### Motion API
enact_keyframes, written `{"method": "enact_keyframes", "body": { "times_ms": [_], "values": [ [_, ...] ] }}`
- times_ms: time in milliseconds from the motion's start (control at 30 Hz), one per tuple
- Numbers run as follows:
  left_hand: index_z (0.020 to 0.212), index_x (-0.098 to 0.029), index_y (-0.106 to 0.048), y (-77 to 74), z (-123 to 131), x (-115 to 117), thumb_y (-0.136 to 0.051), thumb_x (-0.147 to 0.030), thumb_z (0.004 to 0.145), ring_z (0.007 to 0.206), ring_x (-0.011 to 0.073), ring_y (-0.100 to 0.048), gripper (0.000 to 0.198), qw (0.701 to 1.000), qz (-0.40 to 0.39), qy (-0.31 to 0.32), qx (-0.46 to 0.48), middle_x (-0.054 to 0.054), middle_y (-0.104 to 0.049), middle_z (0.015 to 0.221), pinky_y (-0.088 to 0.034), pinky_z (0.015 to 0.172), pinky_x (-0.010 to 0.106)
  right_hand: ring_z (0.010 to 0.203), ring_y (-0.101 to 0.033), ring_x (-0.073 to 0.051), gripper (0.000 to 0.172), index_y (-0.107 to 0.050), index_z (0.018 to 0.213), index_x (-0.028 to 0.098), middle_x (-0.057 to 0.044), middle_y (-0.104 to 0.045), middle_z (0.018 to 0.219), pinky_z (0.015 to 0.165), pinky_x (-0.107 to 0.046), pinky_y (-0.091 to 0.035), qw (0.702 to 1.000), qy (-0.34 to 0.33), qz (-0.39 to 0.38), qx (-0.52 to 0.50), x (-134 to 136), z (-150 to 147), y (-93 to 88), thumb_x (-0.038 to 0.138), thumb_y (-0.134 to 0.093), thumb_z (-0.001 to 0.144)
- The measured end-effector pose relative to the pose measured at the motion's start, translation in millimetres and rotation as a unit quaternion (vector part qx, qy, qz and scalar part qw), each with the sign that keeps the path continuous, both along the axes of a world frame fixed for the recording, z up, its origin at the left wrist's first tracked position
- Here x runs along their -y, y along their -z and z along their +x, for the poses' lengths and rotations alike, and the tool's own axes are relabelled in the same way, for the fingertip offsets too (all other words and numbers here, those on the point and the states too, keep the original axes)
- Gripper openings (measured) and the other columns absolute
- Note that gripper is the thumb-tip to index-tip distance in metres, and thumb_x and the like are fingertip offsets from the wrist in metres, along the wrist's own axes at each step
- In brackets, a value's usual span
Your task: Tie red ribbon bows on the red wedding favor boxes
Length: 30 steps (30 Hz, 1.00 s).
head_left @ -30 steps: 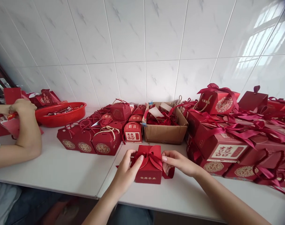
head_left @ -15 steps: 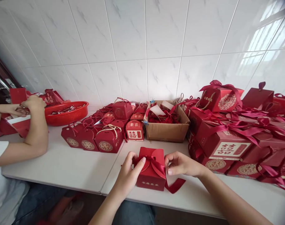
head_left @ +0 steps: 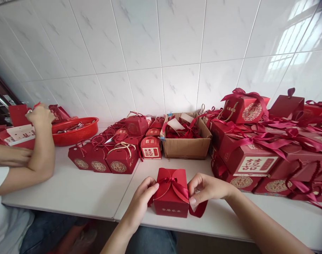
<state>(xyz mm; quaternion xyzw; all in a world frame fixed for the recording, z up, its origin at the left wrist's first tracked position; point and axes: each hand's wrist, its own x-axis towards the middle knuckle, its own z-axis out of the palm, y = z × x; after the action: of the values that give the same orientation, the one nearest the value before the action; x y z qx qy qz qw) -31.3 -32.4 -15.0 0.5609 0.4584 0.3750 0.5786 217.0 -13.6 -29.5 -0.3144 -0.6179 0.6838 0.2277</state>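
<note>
A red gift box (head_left: 171,206) stands upright on the white table in front of me, its rounded top flaps folded together. Dark red ribbon (head_left: 181,188) crosses the top, with a knot in the middle and a loose tail at the right. At the box's left side, my left hand (head_left: 143,195) pinches the ribbon between thumb and fingers. On the other side my right hand (head_left: 207,188) has thumb and fingertips closed on the ribbon beside the box.
A cardboard carton (head_left: 187,148) of ribbons and cards stands behind the box. Stacked ribboned boxes (head_left: 258,164) fill the right; corded boxes (head_left: 121,160) stand left. Further left, a co-worker's arm (head_left: 41,148) is beside a red basin (head_left: 76,135) of small wrapped items.
My left thumb has shifted from the box top to its left edge, and the ribbon across the top looks tighter. The co-worker's raised hand now holds something red.
</note>
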Motion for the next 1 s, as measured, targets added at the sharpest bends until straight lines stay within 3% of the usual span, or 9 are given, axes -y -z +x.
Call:
{"method": "enact_keyframes", "body": {
  "times_ms": [300,433,700,933,1000],
  "values": [
    [0.069,-0.021,-0.038,0.6,-2,1,-0.057,-0.047,0.081,0.061,0.0112,-0.033,0.034,1.0,-0.004,0.0,0.0,-0.005,-0.038,0.066,-0.028,0.058,0.024,0.053,-0.05,-0.008,0.032,-0.069,0.064,0.013,0.001,-0.059,0.054,0.054,-0.021,-0.037,0.997,0.046,0.056,0.01,-2,-3,2.2,0.044,-0.078,0.067],
    [0.071,-0.02,-0.041,0.1,-2,1,-0.058,-0.047,0.08,0.061,0.0107,-0.035,0.033,1.0,-0.006,0.009,-0.007,-0.005,-0.041,0.068,-0.029,0.059,0.024,0.056,-0.05,-0.009,0.028,-0.069,0.066,0.013,0.002,-0.061,0.059,0.057,-0.022,-0.038,0.996,0.073,0.042,-0.028,-1,-4,-0.3,0.038,-0.082,0.062],
    [0.069,-0.02,-0.038,-1.1,0,2,-0.059,-0.05,0.078,0.059,0.0099,-0.029,0.037,0.999,0.001,-0.005,-0.033,-0.006,-0.036,0.064,-0.024,0.052,0.022,0.061,-0.052,-0.008,0.022,-0.067,0.065,0.013,0.002,-0.063,0.064,0.063,-0.022,-0.039,0.994,0.063,0.01,-0.084,1,-2,-5.4,0.027,-0.083,0.062],
    [0.069,-0.019,-0.041,-3.3,-4,1,-0.056,-0.048,0.081,0.06,0.01,-0.03,0.034,0.996,0.04,-0.006,-0.082,-0.005,-0.038,0.065,-0.023,0.053,0.022,0.055,-0.049,-0.009,0.036,-0.069,0.072,0.011,0.0,-0.061,0.058,0.052,-0.022,-0.029,0.996,0.061,0.034,0.063,-2,7,-4.0,0.046,-0.077,0.068],
    [0.07,-0.02,-0.041,-2.3,-5,0,-0.056,-0.048,0.081,0.06,0.0101,-0.032,0.034,0.995,0.039,-0.007,-0.091,-0.005,-0.039,0.065,-0.023,0.053,0.021,0.055,-0.048,-0.009,0.037,-0.07,0.074,0.011,0.0,-0.06,0.057,0.052,-0.022,-0.028,0.995,0.07,0.039,0.064,-2,6,-3.1,0.046,-0.078,0.066]
  ]
}}
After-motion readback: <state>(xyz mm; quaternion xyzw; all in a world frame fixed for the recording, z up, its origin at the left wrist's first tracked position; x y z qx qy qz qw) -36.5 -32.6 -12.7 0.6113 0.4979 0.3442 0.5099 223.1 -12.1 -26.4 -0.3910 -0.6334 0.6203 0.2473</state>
